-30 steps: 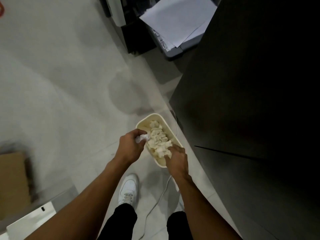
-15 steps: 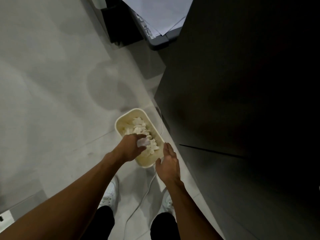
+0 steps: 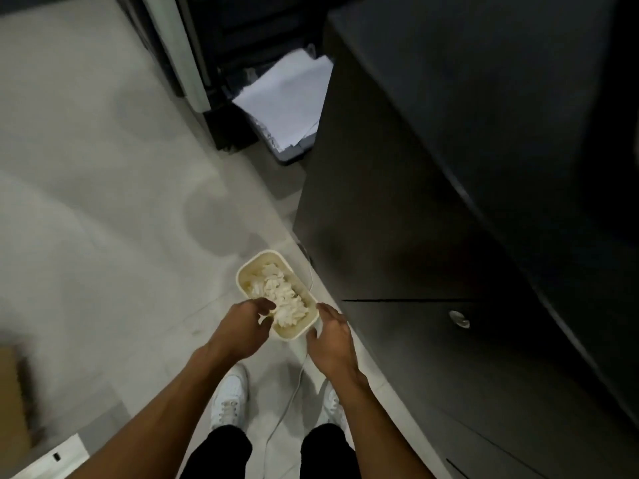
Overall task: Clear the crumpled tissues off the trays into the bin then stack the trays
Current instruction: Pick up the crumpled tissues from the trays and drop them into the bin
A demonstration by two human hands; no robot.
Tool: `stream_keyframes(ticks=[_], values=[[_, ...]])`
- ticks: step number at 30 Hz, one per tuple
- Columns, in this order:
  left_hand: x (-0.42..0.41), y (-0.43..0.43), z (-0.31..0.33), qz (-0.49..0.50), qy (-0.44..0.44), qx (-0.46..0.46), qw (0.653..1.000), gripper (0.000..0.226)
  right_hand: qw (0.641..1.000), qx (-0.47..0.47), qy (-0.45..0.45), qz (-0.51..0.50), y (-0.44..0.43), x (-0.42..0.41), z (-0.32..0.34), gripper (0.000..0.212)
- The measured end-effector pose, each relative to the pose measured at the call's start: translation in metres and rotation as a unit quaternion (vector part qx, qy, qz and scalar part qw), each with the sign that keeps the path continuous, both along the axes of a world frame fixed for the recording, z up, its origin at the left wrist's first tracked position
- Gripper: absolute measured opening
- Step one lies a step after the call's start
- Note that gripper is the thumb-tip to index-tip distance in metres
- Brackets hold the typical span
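A cream oblong bin [image 3: 247, 270] stands on the floor beside a dark cabinet, filled with several crumpled white tissues [image 3: 281, 297]. My left hand [image 3: 242, 326] hovers over the bin's near left rim, fingers loosely curled, holding nothing. My right hand [image 3: 330, 331] hangs just past the bin's near right corner, fingers relaxed and empty. No trays are in view.
A dark cabinet [image 3: 449, 236] with a round lock [image 3: 459, 318] fills the right. A white cable [image 3: 290, 392] runs over the floor between my white shoes [image 3: 231, 395]. Sheets of paper [image 3: 287, 98] lie on a low grey unit behind. A cardboard box [image 3: 14, 402] sits at the left edge.
My left hand has let go of the tissue it held over the bin and now holds nothing. My right hand has drawn back from the tissues to the bin's near corner.
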State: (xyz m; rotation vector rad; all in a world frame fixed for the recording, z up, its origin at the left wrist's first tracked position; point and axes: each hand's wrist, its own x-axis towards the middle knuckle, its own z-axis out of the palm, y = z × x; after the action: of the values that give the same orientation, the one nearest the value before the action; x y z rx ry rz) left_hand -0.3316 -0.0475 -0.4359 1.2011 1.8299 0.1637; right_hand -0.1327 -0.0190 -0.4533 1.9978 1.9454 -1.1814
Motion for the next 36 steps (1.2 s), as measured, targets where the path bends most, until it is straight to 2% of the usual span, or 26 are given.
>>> stream_keyframes(ticks=[4, 10, 18, 22, 29, 36], values=[[0.007, 0.007, 0.088, 0.031, -0.029, 0.045, 0.998, 0.025, 0.998, 0.036, 0.039, -0.019, 0.003, -0.002, 0.099, 0.047], [0.025, 0.015, 0.217, 0.032, -0.073, 0.116, 0.99, 0.021, 0.987, 0.101, 0.088, -0.089, -0.004, 0.009, 0.231, 0.046], [0.064, 0.032, 0.358, -0.027, -0.112, 0.205, 0.972, 0.022, 0.934, 0.235, 0.159, -0.215, -0.03, 0.044, 0.367, 0.039], [0.093, 0.045, 0.406, -0.075, -0.144, 0.263, 0.951, 0.023, 0.896, 0.311, 0.18, -0.259, -0.038, 0.079, 0.424, 0.038], [0.165, 0.069, 0.469, -0.16, -0.176, 0.307, 0.922, 0.023, 0.843, 0.403, 0.169, -0.314, -0.045, 0.148, 0.489, 0.036], [0.257, 0.095, 0.515, -0.218, -0.21, 0.335, 0.892, 0.022, 0.814, 0.438, 0.151, -0.351, -0.037, 0.225, 0.527, 0.035]])
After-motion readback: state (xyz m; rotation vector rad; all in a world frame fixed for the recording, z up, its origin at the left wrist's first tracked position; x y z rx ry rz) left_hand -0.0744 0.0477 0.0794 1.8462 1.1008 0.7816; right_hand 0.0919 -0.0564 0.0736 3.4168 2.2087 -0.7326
